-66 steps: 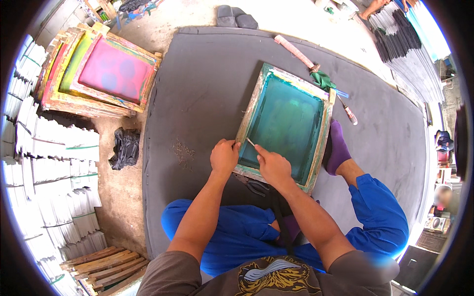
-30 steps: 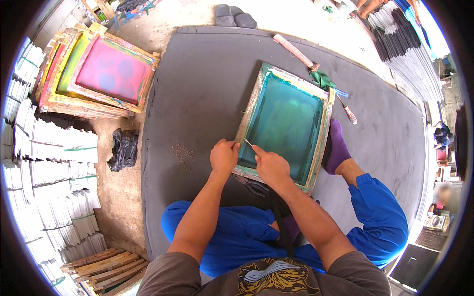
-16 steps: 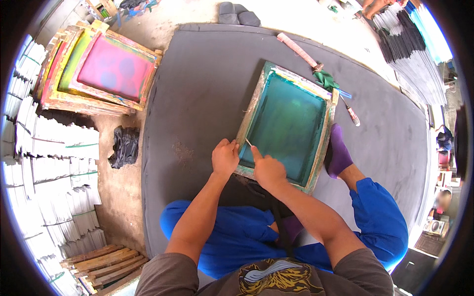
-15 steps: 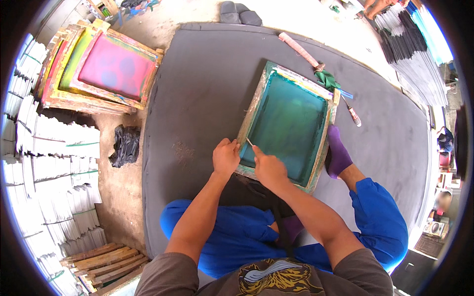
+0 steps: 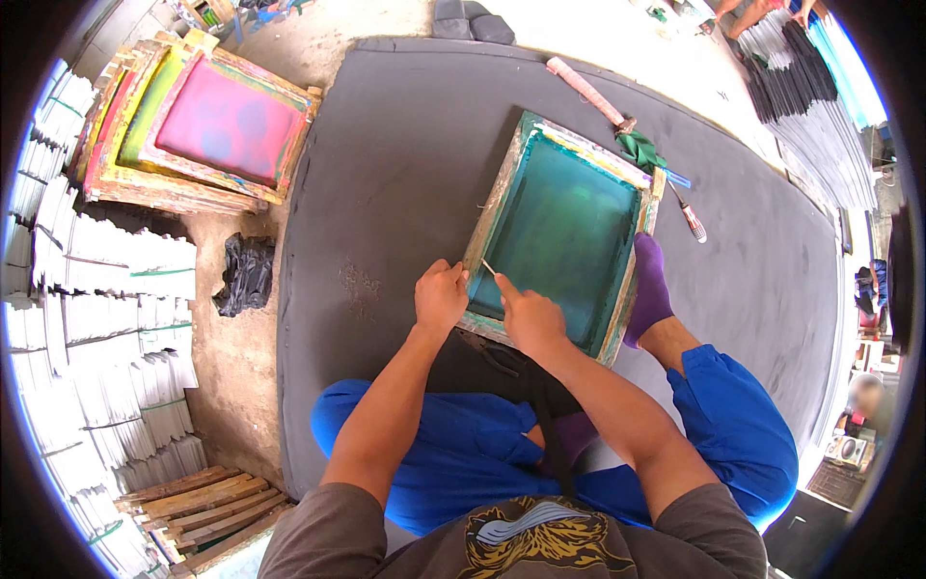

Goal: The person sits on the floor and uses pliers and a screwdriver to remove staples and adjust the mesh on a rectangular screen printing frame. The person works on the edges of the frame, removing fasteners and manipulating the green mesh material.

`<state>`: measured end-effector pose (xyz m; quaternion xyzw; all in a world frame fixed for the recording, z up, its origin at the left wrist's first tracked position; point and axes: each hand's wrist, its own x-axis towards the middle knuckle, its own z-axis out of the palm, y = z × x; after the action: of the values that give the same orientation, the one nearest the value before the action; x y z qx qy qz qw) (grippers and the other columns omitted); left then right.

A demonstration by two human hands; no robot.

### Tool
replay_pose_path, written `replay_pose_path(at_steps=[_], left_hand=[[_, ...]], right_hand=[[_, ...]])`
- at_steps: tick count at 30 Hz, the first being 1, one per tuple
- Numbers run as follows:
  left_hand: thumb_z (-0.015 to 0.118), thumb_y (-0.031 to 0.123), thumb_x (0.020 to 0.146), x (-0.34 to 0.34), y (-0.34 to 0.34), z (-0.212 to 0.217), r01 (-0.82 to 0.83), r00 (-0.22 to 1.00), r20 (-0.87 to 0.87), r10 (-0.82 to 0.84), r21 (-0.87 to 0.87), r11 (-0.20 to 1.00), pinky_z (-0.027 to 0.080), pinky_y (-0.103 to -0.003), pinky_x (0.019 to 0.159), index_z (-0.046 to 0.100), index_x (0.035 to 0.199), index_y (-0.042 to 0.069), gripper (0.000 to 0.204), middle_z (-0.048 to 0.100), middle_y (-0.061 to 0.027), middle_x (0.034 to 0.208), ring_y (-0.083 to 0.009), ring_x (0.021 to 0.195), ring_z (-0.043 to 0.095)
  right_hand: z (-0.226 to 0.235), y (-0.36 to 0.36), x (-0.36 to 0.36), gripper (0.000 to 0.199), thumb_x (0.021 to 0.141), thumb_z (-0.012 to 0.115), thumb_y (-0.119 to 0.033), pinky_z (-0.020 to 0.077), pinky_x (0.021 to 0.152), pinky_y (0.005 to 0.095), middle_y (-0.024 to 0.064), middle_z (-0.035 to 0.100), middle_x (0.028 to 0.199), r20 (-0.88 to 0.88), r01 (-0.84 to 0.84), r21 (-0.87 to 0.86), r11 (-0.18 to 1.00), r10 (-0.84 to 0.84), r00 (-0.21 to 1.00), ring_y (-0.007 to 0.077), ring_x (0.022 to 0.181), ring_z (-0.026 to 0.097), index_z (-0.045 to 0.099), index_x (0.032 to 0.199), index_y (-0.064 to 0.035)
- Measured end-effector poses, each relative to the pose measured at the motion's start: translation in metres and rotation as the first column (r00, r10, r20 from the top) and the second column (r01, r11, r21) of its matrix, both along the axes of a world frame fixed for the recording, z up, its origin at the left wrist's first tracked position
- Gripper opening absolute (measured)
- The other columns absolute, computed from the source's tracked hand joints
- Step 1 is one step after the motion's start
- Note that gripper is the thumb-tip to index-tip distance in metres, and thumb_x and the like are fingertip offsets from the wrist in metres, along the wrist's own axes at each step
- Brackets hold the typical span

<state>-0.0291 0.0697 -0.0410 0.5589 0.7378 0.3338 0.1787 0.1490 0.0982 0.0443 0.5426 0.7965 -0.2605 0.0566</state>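
A wooden screen-printing frame (image 5: pixel 502 198) with teal mesh (image 5: pixel 564 232) lies on a dark grey mat (image 5: pixel 386 174) in front of me. My left hand (image 5: pixel 440 295) grips the frame's near left corner. My right hand (image 5: pixel 526 314) pinches a thin pale stick (image 5: pixel 489 267) whose tip touches the mesh just inside the frame's left rail. I sit on the mat in blue trousers, and my foot in a purple sock (image 5: pixel 651 289) rests against the frame's right rail.
A stack of wooden frames (image 5: pixel 207 130) with pink and green mesh lies at the upper left. A black bag (image 5: pixel 246 275) sits beside the mat. White paper stacks (image 5: pixel 96 318) line the left. A long-handled tool (image 5: pixel 588 92) with green cloth (image 5: pixel 639 150) lies beyond the frame.
Both hands stay at the frame's near left corner; the stick's tip shifts only slightly along the mesh edge. The view has drifted a little.
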Motion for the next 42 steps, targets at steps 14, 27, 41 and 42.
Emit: replay_pose_path(at_steps=[14,27,41,42], left_hand=[[0.073,0.011,0.09,-0.002,0.0,0.003,0.001,0.997,0.077,0.001,-0.026,1.0,0.053,-0.046,0.068,0.078,0.106,0.001,0.02,0.064,-0.0137,0.082,-0.034,0.074,0.067],[0.075,0.01,0.09,-0.003,-0.004,0.005,-0.027,0.997,0.069,0.027,-0.003,1.0,0.052,-0.044,0.066,0.078,0.106,0.001,0.02,0.064,-0.013,0.08,-0.032,0.071,0.066],[0.073,0.012,0.091,-0.002,-0.005,0.007,-0.026,0.994,0.105,0.027,-0.009,1.0,0.051,-0.042,0.067,0.078,0.108,0.001,0.021,0.063,-0.0136,0.08,-0.0304,0.071,0.064],[0.073,0.012,0.091,-0.002,-0.004,0.009,-0.032,0.993,0.116,0.035,-0.026,0.999,0.051,-0.043,0.068,0.078,0.107,0.0,0.02,0.063,-0.0135,0.081,-0.0318,0.073,0.065]], right_hand=[[-0.054,0.021,0.04,0.042,0.103,0.061,-0.023,0.0556,0.074,0.0447,0.0135,0.072,0.087,-0.406,-0.024,-0.089,0.996,-0.015,0.914,0.0339,0.077,0.07,0.062,0.145,-0.0249],[-0.035,0.029,0.039,0.044,0.102,0.065,-0.019,0.0554,0.068,0.0371,0.0097,0.074,0.093,-0.149,-0.211,0.147,0.966,0.233,0.961,0.0162,0.076,0.07,0.061,0.146,-0.0181],[-0.056,0.066,0.049,0.041,0.107,0.057,-0.025,0.05,0.056,0.0342,0.0085,0.067,0.081,-0.523,-0.048,-0.743,0.667,-0.535,0.663,0.0159,0.064,0.062,0.06,0.147,-0.0217],[-0.043,0.071,0.049,0.041,0.106,0.058,-0.023,0.0511,0.058,0.0338,0.0099,0.07,0.083,-0.197,-0.051,-0.976,0.213,-0.757,0.623,0.016,0.066,0.064,0.06,0.148,-0.0225]])
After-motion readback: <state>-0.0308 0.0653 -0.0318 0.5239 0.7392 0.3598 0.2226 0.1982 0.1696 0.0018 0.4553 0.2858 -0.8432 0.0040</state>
